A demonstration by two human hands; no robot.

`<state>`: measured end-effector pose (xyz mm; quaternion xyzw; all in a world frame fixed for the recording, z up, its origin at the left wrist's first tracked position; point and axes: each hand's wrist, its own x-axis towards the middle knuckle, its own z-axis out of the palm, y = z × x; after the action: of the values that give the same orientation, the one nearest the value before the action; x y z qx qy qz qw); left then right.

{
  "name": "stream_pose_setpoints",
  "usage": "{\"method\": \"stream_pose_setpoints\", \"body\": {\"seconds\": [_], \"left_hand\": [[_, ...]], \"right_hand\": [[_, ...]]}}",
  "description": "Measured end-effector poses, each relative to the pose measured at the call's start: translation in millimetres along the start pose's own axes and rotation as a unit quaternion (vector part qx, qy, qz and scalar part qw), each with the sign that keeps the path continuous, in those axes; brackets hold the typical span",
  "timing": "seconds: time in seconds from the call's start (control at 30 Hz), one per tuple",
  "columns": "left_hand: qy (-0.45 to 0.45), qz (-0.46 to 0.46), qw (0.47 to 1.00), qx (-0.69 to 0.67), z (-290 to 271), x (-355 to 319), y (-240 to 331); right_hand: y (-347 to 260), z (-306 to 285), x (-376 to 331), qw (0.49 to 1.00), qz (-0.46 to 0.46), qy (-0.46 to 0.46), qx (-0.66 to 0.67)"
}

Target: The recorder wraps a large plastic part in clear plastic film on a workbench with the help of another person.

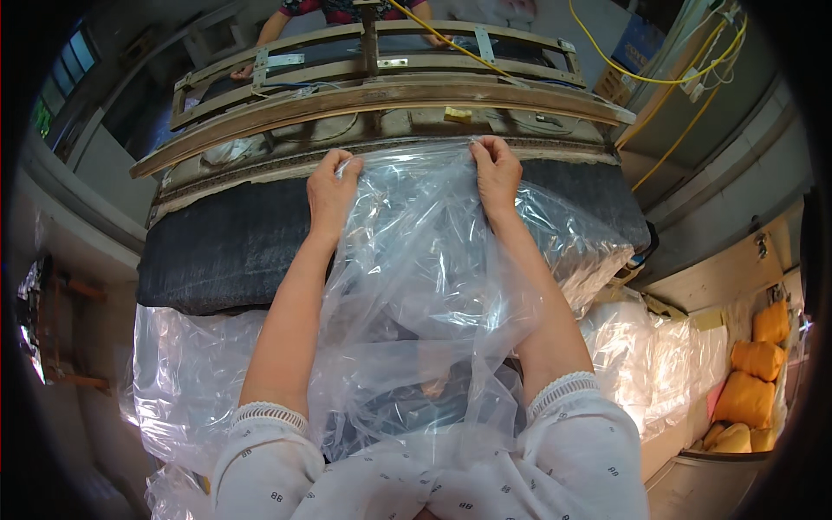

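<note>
Stretched between my two hands is the edge of a clear plastic bag or sheet (425, 260), crinkled and shiny, hanging down toward my lap. My left hand (333, 195) pinches its upper left corner. At the upper right corner my right hand (497, 178) pinches it in the same way. Both hands are over the dark padded cover (234, 238) along the front of a workbench, just short of a long wooden bar (381, 102). Whether the plastic is a bag or a loose sheet I cannot tell.
Beyond the bar stands a wooden frame with metal brackets (483, 43); another person's hands (243, 73) touch it. A yellow cable (685, 80) hangs at upper right. Stacked clear plastic (650, 364) lies on the right, near orange bundles (747, 399). More plastic (186, 373) drapes at left.
</note>
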<state>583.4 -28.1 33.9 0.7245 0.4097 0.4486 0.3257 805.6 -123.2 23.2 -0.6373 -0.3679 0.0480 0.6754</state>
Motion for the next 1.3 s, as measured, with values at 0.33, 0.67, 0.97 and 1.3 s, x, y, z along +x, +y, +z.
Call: {"method": "stream_pose_setpoints", "body": {"seconds": [0.33,0.67,0.97,1.3], "left_hand": [[0.033,-0.005,0.997,0.074,15.9,29.8,-9.1],[0.019,-0.043,0.988,0.146,13.7,32.1,4.7],[-0.005,-0.051,0.987,0.155,8.1,33.4,7.2],[-0.023,-0.06,0.986,0.156,4.1,33.0,11.4]], "right_hand": [[15.1,18.3,24.4,0.986,-0.068,0.057,-0.139],[19.7,22.1,29.3,0.956,-0.049,0.118,-0.265],[17.0,18.8,30.8,0.958,-0.037,0.119,-0.258],[20.4,13.9,33.9,0.97,-0.014,0.148,-0.192]]}}
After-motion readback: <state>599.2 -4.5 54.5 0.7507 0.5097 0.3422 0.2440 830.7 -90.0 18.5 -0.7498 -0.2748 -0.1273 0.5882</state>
